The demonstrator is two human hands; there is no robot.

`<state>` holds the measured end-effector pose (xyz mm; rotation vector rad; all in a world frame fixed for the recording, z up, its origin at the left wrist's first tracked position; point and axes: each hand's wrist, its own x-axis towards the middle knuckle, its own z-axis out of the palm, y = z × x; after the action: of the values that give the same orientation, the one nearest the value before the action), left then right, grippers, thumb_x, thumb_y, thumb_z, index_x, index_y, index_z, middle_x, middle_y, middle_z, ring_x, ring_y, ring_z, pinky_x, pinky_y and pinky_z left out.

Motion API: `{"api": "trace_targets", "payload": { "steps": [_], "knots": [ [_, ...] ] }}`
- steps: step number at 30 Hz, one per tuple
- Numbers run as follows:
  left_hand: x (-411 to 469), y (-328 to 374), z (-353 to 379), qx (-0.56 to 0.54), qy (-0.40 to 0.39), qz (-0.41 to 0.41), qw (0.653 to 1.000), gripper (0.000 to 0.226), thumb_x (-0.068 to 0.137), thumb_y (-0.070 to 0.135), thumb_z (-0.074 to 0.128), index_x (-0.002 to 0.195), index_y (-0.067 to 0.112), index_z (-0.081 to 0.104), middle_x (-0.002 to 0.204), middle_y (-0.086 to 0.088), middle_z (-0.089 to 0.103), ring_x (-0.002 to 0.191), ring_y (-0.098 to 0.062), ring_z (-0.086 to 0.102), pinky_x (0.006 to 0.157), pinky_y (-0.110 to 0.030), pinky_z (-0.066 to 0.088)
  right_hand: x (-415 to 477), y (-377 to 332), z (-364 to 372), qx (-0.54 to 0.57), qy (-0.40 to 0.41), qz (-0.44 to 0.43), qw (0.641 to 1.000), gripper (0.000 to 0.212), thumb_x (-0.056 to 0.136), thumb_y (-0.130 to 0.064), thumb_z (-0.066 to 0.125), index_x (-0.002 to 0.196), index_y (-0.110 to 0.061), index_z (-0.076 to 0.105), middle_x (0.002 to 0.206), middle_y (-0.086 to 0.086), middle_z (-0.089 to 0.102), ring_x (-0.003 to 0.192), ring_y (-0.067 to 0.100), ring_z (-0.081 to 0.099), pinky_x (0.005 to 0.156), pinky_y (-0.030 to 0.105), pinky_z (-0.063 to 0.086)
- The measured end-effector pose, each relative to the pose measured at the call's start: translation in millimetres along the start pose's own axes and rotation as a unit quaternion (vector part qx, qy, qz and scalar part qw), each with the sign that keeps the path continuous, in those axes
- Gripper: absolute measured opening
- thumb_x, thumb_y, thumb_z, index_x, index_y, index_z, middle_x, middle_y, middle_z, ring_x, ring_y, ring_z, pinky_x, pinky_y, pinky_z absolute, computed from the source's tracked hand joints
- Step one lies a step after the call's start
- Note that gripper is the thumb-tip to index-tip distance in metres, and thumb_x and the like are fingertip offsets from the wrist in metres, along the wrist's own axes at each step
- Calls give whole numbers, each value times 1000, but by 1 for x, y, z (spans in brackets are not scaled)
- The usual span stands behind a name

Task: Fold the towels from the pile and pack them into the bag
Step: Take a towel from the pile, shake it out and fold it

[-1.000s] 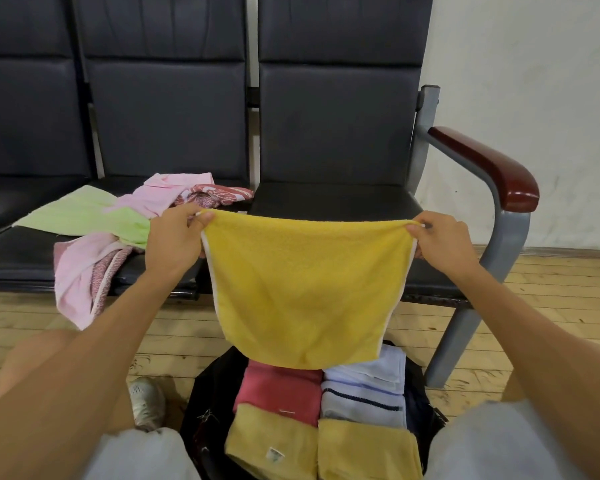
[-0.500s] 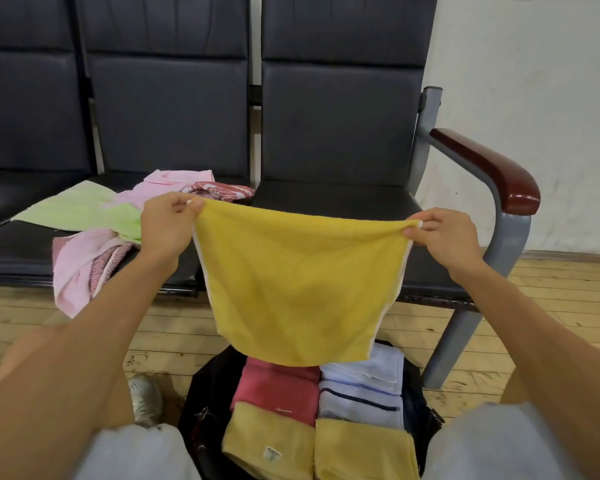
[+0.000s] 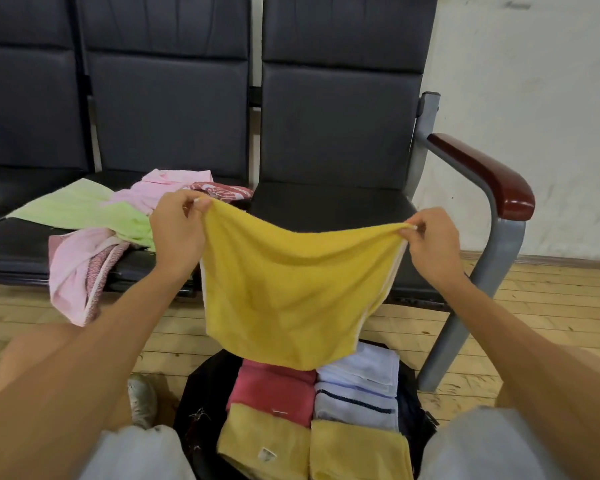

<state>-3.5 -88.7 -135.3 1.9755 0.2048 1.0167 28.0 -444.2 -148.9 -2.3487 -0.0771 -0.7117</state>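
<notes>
the yellow towel you hold up hides the far rim of the bag and the far ends of the red towel and white towels. the bag's near side runs off the bottom edge, and your left hand covers part of the pile.

Nothing I can actually read here. Closest thing is a small white tag on the front-left folded towel in my bag — it's got some dark marks on it, but they're too tiny and blurry to make out. The label on the red towel is just a white sliver — same story.
</notes>
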Motion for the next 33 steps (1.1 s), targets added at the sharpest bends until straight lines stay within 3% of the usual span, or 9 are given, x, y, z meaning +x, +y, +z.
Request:
{"api": "trace_targets", "payload": {
  "steps": [3,6,11,15,19,24,28,30,33],
  "knots": [
    [4,-5,1,-16,34,-45,998,18,94,19,58,103,7,68,105,-9,66,96,-21,58,87,-33,44,0,-1,-1,69,-98,77,990,7,98,-17,56,96,-11,52,88,4,60,77,18,65,59,31,56],
    [5,-3,1,-46,65,-63,995,20,96,19,55,104,5,67,100,-6,65,90,-16,55,80,-24,42,0,-6,-1,171,-30,77,982,6,98,-14,56,95,-12,51,86,3,62,56,9,64,47,18,52],
    [-1,-1,5,-30,47,-46,997,18,97,19,54,103,8,66,92,0,61,84,-14,53,73,-23,37,-13,0,13,74,-175,29,981,9,97,-13,58,90,-10,53,81,8,66,60,11,67,49,18,54],
    [-5,-4,10,-7,29,-48,998,19,98,19,53,104,7,66,91,0,60,86,-14,52,74,-24,36,0,-6,12,121,-49,46,990,6,98,-17,56,98,-13,52,89,3,61,74,12,66,48,17,53],
    [1,-10,12,-17,42,-70,997,19,96,18,55,103,5,68,97,-6,64,89,-18,55,80,-29,42,2,4,13,134,-18,76,988,3,99,-14,55,101,-16,56,96,4,61,83,20,67,57,30,60],
    [5,-5,8,-12,64,-58,996,19,96,18,55,105,7,67,109,-11,59,95,-14,49,83,-20,36,9,-11,-5,146,159,-8,976,18,99,-6,50,100,-15,66,88,-2,64,70,5,63,58,20,55],
    [-3,7,11,-43,42,-51,997,15,100,13,47,100,5,59,84,-3,57,68,-5,54,60,-15,39,5,-10,-5,127,105,24,986,13,101,-13,50,98,-14,62,90,4,62,69,24,66,52,22,52],
    [-11,10,15,-60,-2,-73,995,14,103,16,39,97,11,51,76,-2,54,45,-5,59,41,-21,45,5,-7,-6,142,100,47,984,13,102,-12,48,100,-11,62,91,3,59,71,18,64,47,18,52],
    [-13,8,20,-122,-49,-109,985,16,105,23,33,100,14,45,85,-2,55,54,-24,68,51,-37,57,11,-10,-11,168,107,65,978,12,102,-11,47,101,-8,59,87,-8,52,73,12,61,48,17,54]
  ]
}}
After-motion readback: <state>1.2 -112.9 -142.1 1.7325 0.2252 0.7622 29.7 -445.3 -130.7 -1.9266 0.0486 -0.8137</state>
